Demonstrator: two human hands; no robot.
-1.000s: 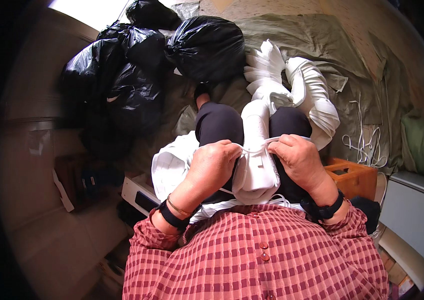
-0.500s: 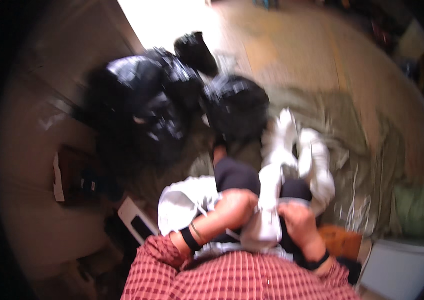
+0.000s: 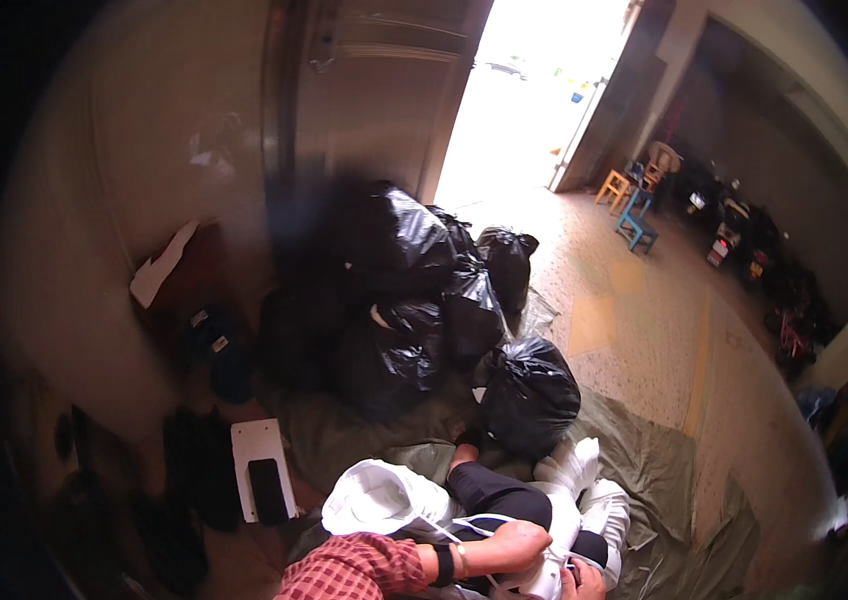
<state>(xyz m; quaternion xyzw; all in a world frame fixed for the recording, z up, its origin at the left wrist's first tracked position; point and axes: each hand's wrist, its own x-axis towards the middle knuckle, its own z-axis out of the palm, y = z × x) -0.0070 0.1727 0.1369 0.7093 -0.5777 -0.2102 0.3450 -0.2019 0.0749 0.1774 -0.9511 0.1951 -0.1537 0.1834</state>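
My left hand [image 3: 521, 546] is closed in a fist over my lap, with a loop of thin white cord [image 3: 479, 518] running into it. At the lower edge my right hand [image 3: 584, 581] shows in part; its fingers are bent at another bit of the cord. Between the hands lies a long stack of white nested pieces [image 3: 564, 508], which reaches forward between my legs. A second white stack [image 3: 604, 515] lies to its right. Left of my dark-trousered leg rests a hollow white piece [image 3: 374, 498], cord trailing from it. The exact kind of the white pieces is unclear.
Several full black plastic bags [image 3: 534, 395] are heaped ahead and left. A dark green sheet [image 3: 649, 460] covers the floor. At left a phone [image 3: 266, 490] lies on a white board [image 3: 249, 440]. Farther off stand a blue chair [image 3: 636, 222], parked motorbikes [image 3: 729, 225] and a bright open doorway [image 3: 534, 110].
The view has tilted up, bringing the doorway, chairs and motorbikes in. My hands have come closer together over the white stack; a loop of cord now shows at the left hand.
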